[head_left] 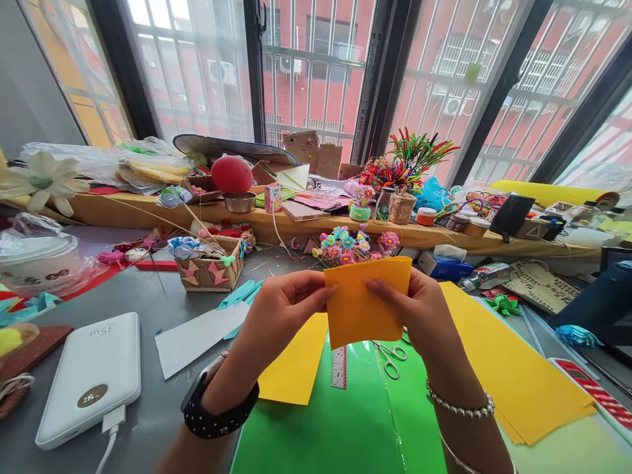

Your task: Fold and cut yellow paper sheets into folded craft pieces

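Note:
I hold a small orange paper piece upright in front of me, above the table. My left hand pinches its left edge, thumb on the front. My right hand grips its right side, fingers over the near face. Under the hands lie a green sheet, a yellow sheet and a larger yellow sheet. Small scissors and a ruler rest on the green sheet just below the paper.
A white power bank with a cable lies at the near left, beside a white paper strip. A cardboard basket and paper flowers stand behind the hands. A cluttered wooden shelf runs along the windows.

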Tool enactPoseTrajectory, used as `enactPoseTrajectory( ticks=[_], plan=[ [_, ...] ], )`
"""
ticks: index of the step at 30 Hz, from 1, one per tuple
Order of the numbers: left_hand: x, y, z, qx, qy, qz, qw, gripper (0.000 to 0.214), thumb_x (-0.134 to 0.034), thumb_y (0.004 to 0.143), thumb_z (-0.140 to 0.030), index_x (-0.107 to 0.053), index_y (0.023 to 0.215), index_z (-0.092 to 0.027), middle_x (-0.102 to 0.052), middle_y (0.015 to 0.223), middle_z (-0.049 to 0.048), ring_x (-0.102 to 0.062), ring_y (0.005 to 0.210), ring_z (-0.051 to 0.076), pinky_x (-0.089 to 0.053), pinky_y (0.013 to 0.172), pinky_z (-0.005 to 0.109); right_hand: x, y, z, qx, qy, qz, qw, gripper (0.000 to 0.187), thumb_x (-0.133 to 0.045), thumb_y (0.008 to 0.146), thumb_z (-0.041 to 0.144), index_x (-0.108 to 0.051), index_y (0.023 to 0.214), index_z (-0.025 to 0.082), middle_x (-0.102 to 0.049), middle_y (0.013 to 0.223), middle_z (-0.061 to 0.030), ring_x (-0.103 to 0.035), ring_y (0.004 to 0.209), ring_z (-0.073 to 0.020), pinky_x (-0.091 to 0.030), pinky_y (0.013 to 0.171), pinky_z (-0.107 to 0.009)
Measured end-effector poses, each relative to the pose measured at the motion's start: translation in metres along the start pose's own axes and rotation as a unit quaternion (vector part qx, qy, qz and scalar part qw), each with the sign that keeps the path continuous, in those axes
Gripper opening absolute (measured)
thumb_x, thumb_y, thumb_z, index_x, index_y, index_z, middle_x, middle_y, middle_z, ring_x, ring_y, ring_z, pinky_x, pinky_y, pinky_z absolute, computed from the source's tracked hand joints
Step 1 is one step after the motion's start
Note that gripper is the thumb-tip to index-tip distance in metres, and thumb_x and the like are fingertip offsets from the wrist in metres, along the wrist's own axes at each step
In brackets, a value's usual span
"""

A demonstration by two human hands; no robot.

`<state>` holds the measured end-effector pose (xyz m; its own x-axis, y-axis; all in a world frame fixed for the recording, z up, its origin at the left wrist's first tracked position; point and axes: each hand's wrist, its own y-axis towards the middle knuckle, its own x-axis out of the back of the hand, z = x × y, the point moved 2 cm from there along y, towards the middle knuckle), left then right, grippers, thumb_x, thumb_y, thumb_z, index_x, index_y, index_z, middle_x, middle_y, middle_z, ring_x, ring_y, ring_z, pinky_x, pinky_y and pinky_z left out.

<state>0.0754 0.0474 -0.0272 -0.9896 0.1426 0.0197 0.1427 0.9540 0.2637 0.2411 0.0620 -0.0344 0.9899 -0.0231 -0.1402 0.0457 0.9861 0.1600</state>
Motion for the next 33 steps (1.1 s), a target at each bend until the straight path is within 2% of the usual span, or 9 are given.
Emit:
enactPoseTrajectory(
  ticks=[10, 13, 17, 23, 28, 33],
  plan=[
    [0.005, -0.001, 0.000, -0.011, 0.014, -0.038, 0.999, 0.015, -0.065, 0.067, -0.029, -0.068, 0.076, -0.017, -0.070, 0.074, -0.0009, -0.063, 0.065, 0.013, -0.054, 0.061, 0.020, 0.001, -0.001, 0.000, -0.006, -0.016, 0.010, 1.000, 0.032, -0.076, 0.049, 0.033, -0.061, 0.071, 0.016, -0.067, 0.067, -0.0033, -0.062, 0.059, -0.0183, -0.049, 0.048, -0.025],
    [0.005, -0.001, 0.000, -0.007, 0.008, -0.035, 0.999, 0.013, -0.065, 0.067, -0.027, -0.069, 0.076, -0.018, -0.070, 0.073, -0.0015, -0.063, 0.064, 0.012, -0.054, 0.061, 0.019, 0.005, 0.000, 0.001, -0.018, 0.011, 0.040, 0.999, 0.029, -0.073, 0.054, 0.035, -0.062, 0.074, 0.017, -0.067, 0.068, -0.0024, -0.062, 0.058, -0.0166, -0.048, 0.048, -0.022],
    [0.008, 0.000, 0.000, -0.007, -0.003, -0.038, 0.999, 0.013, -0.066, 0.065, -0.026, -0.070, 0.075, -0.018, -0.070, 0.071, -0.0012, -0.064, 0.063, 0.013, -0.054, 0.060, 0.020, 0.012, 0.002, 0.002, 0.015, 0.032, 0.066, 0.997, 0.021, -0.067, 0.065, 0.035, -0.064, 0.078, 0.018, -0.068, 0.072, -0.0016, -0.063, 0.065, -0.0144, -0.048, 0.053, -0.018],
    [0.010, 0.000, 0.002, 0.000, 0.004, -0.023, 1.000, 0.013, -0.065, 0.067, -0.027, -0.070, 0.076, -0.018, -0.070, 0.071, -0.0005, -0.064, 0.064, 0.014, -0.054, 0.061, 0.021, 0.018, 0.003, 0.000, 0.035, 0.026, 0.019, 0.999, 0.013, -0.068, 0.065, 0.031, -0.067, 0.072, 0.021, -0.068, 0.068, 0.0015, -0.060, 0.059, -0.0093, -0.045, 0.051, -0.014],
    [0.014, 0.000, -0.001, 0.010, 0.078, 0.003, 0.997, 0.016, -0.063, 0.068, -0.031, -0.069, 0.074, -0.018, -0.069, 0.068, 0.0004, -0.062, 0.063, 0.013, -0.052, 0.059, 0.020, 0.016, 0.003, 0.001, 0.041, 0.009, 0.021, 0.999, 0.012, -0.069, 0.064, 0.031, -0.067, 0.071, 0.021, -0.068, 0.066, 0.0006, -0.060, 0.060, -0.0115, -0.046, 0.051, -0.017],
    [0.016, 0.000, -0.004, 0.018, 0.151, 0.051, 0.987, 0.018, -0.061, 0.069, -0.033, -0.067, 0.074, -0.017, -0.068, 0.071, 0.0012, -0.062, 0.068, 0.013, -0.049, 0.061, 0.018, 0.011, -0.002, 0.003, 0.044, -0.061, 0.012, 0.997, 0.016, -0.070, 0.060, 0.034, -0.066, 0.066, 0.019, -0.065, 0.060, -0.0001, -0.057, 0.054, -0.0120, -0.042, 0.046, -0.019]
  ],
)
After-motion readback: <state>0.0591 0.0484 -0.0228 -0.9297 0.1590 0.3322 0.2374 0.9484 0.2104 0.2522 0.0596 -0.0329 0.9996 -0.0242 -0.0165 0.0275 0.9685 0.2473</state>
